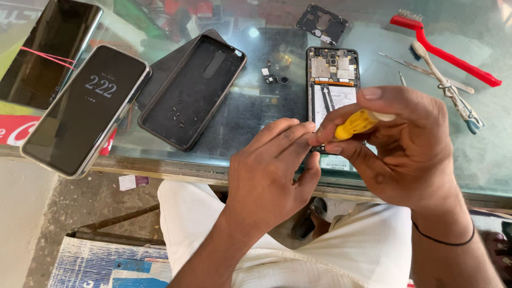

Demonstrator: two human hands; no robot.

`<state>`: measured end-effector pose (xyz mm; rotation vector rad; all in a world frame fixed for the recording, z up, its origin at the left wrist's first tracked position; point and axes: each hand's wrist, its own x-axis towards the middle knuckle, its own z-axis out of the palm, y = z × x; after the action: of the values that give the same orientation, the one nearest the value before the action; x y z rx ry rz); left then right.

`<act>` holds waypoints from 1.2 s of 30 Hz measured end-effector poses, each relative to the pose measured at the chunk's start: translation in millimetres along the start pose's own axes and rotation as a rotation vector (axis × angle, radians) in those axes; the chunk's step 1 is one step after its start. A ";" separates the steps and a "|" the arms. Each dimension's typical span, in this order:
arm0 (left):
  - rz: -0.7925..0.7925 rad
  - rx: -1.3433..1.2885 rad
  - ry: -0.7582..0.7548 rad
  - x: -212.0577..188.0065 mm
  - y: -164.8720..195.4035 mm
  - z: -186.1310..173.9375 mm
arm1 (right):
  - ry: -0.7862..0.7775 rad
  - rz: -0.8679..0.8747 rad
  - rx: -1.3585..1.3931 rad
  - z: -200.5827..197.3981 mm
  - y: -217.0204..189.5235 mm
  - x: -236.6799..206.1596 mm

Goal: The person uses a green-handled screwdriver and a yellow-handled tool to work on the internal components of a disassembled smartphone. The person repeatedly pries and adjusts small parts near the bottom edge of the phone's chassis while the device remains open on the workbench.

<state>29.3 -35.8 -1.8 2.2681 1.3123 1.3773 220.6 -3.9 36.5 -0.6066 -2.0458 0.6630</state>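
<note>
Screwdriver (356,124): yellow handle | right hand (405,146) grips it | left hand (272,173) half-curled, empty

Both hands cover the near end of the opened phone (333,80); the yellow screwdriver (356,124) tip is hidden; far-left phone (45,50) is cropped

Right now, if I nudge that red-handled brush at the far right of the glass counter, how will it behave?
The red-handled brush probably slides easily, since it lies flat on the smooth glass counter. Its long, thin plastic handle looks light and stiff, and it seems unlikely to roll.
</note>
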 end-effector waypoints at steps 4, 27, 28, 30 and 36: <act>-0.014 -0.001 -0.010 1.3 1.8 -0.6 | 0.047 0.069 -0.047 1.9 -4.0 1.0; -0.027 0.007 0.012 -0.8 -3.1 4.9 | 0.703 0.328 0.170 16.3 -8.0 -49.4; -0.019 0.010 0.006 -0.4 -3.7 4.5 | 0.660 0.282 0.123 16.2 -4.2 -54.1; -0.011 0.010 -0.015 -0.1 -4.1 2.9 | 0.542 0.231 0.007 18.5 1.5 -62.6; -0.016 0.012 -0.004 0.4 -0.9 1.0 | 0.387 0.155 -0.088 15.9 10.8 -64.1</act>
<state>29.6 -34.7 -2.7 2.2619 1.3384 1.3624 240.7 -40.2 -15.9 -0.8788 -1.6842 0.4993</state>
